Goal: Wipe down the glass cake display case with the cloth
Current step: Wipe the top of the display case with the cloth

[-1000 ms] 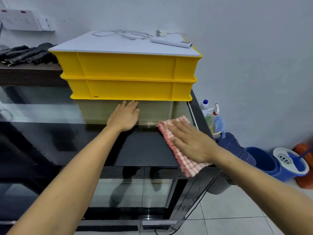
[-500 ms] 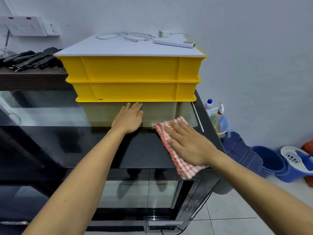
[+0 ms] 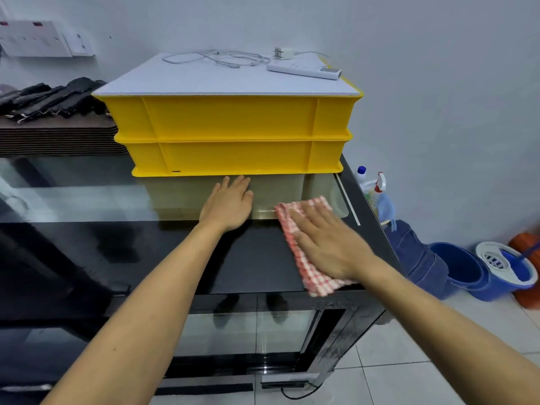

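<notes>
Right hand (image 3: 327,247) flat, fingers spread, pressing red-checked woven cloth (image 3: 309,270) on glossy glass case (image 3: 146,252) top, 3 o'clock; blurred, shifted slightly left. Left hand (image 3: 229,204) flat, empty, unmoved below yellow ribbed crates (image 3: 230,135).

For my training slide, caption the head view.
Right hand presses checked cloth flat on display case top; left hand braces nearby.

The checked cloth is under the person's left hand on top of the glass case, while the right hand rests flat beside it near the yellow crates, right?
Not quite: the hands are swapped. The head view shows the right hand pressing the checked cloth on the glass case, while the left hand rests flat beside it near the yellow crates.
</notes>
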Action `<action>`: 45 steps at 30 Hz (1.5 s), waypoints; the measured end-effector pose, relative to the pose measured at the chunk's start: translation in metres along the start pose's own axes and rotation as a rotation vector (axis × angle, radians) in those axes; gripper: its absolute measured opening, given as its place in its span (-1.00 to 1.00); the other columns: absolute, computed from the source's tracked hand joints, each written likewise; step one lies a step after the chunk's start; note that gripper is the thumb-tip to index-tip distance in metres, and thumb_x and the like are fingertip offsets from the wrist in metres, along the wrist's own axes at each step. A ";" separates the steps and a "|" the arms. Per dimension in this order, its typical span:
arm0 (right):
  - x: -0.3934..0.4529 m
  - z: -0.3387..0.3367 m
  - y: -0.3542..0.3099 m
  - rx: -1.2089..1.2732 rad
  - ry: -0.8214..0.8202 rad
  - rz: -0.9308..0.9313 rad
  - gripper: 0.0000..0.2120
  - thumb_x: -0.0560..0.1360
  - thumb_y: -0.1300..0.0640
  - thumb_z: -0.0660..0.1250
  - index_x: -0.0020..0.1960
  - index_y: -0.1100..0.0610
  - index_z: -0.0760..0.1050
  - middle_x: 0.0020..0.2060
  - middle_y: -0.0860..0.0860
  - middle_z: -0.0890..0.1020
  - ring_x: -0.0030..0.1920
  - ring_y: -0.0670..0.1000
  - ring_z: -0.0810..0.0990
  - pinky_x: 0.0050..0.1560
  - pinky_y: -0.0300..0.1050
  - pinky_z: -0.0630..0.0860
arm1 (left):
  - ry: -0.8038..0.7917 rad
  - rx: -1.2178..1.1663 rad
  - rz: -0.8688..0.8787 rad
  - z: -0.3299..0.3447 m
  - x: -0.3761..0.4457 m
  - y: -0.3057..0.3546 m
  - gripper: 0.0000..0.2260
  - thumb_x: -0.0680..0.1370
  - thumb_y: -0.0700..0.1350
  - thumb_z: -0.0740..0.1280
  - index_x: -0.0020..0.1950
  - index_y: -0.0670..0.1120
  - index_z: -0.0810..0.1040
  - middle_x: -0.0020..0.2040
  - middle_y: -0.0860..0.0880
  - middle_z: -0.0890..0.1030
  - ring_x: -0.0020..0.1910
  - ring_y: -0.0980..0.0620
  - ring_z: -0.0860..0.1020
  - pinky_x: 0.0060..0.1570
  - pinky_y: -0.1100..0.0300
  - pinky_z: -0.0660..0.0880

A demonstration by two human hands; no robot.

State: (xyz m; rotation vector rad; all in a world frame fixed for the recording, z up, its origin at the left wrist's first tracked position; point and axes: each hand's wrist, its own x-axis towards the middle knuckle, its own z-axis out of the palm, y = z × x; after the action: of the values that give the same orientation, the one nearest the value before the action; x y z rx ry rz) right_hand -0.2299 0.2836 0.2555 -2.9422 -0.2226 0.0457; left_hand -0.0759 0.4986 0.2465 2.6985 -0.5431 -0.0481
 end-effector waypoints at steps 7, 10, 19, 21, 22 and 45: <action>0.057 -0.017 0.062 0.020 0.014 0.318 -0.40 0.73 -0.19 -0.20 0.71 -0.03 -0.15 0.69 0.10 -0.14 0.68 0.12 -0.20 0.65 0.07 -0.26 | -0.012 0.004 -0.009 -0.001 -0.001 0.005 -0.50 0.76 0.03 -0.05 0.72 -0.01 0.10 0.71 0.02 0.05 0.70 -0.09 -0.04 0.65 0.01 -0.10; 0.074 -0.009 0.021 0.026 0.000 0.219 -0.41 0.73 -0.19 -0.19 0.71 -0.03 -0.15 0.69 0.09 -0.15 0.68 0.13 -0.23 0.65 0.08 -0.27 | -0.014 0.024 -0.014 0.000 0.001 0.003 -0.50 0.76 0.03 -0.06 0.72 -0.02 0.06 0.72 0.02 0.04 0.70 -0.09 -0.05 0.64 0.01 -0.11; 0.018 -0.010 0.083 -0.040 -0.014 0.102 -0.40 0.71 -0.24 -0.28 0.70 -0.08 -0.21 0.68 0.01 -0.19 0.67 0.03 -0.26 0.66 0.04 -0.27 | -0.024 0.056 -0.004 0.004 0.001 0.002 -0.50 0.77 0.04 -0.07 0.72 -0.03 0.05 0.72 0.00 0.02 0.70 -0.11 -0.06 0.65 0.00 -0.11; 0.039 -0.017 0.098 0.005 0.017 0.239 -0.40 0.72 -0.19 -0.23 0.71 -0.03 -0.15 0.70 0.08 -0.12 0.68 0.09 -0.20 0.66 0.06 -0.24 | -0.017 0.056 -0.018 0.003 0.002 0.005 -0.50 0.77 0.02 -0.07 0.72 -0.03 0.05 0.72 -0.01 0.03 0.70 -0.11 -0.05 0.65 -0.01 -0.11; 0.050 -0.017 0.094 0.024 0.040 0.296 -0.40 0.72 -0.17 -0.20 0.72 -0.01 -0.12 0.70 0.10 -0.10 0.69 0.12 -0.18 0.66 0.08 -0.23 | -0.009 0.057 -0.025 0.003 0.001 0.006 -0.50 0.76 0.02 -0.07 0.72 -0.03 0.06 0.72 -0.01 0.03 0.70 -0.11 -0.05 0.65 -0.01 -0.11; 0.038 0.012 -0.051 0.042 0.013 -0.003 -0.43 0.74 -0.16 -0.17 0.71 -0.06 -0.13 0.69 -0.01 -0.14 0.68 0.04 -0.25 0.66 0.01 -0.27 | -0.077 0.108 0.110 -0.029 -0.015 -0.058 -0.47 0.74 0.20 -0.01 0.71 0.12 0.09 0.72 0.06 0.01 0.69 0.01 -0.05 0.64 0.01 -0.11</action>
State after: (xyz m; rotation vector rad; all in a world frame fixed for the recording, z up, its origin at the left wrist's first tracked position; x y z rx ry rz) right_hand -0.2005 0.3415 0.2528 -2.8994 -0.2208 0.0302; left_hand -0.0658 0.5644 0.2511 2.7753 -0.7370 -0.0951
